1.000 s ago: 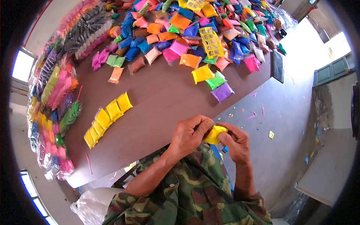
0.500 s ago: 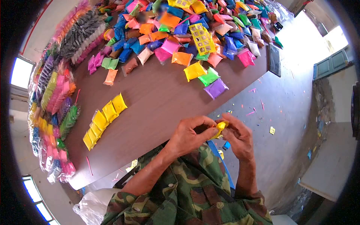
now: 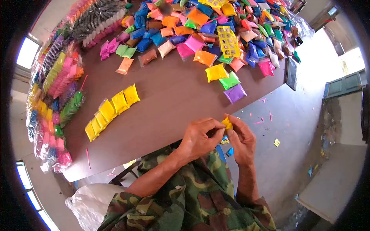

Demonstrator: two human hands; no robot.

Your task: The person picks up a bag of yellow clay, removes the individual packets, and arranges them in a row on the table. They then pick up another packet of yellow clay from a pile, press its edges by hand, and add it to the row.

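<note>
My left hand (image 3: 201, 138) and my right hand (image 3: 243, 138) meet at the table's near edge, each with thumb and fingers pinched on one small yellow packet (image 3: 227, 123). Much of that packet is covered by the fingers. To the left, an overlapping row of several yellow packets (image 3: 120, 102) lies on the brown table (image 3: 162, 100). Beyond my hands are three single packets close together: a yellow one (image 3: 216, 72), a green one (image 3: 230, 80) and a purple one (image 3: 235, 93).
A large heap of coloured packets (image 3: 194, 41) covers the far side, with a yellow printed sheet (image 3: 228, 41) on top. Bagged rows of packets (image 3: 63, 77) line the left edge. A dark flat device (image 3: 291, 74) sits at the right corner. Scraps litter the floor (image 3: 266, 154).
The camera view has shifted, so the table's contents appear moved. Both hands stay pinched on the yellow packet, which has turned and now shows less between the fingers.
</note>
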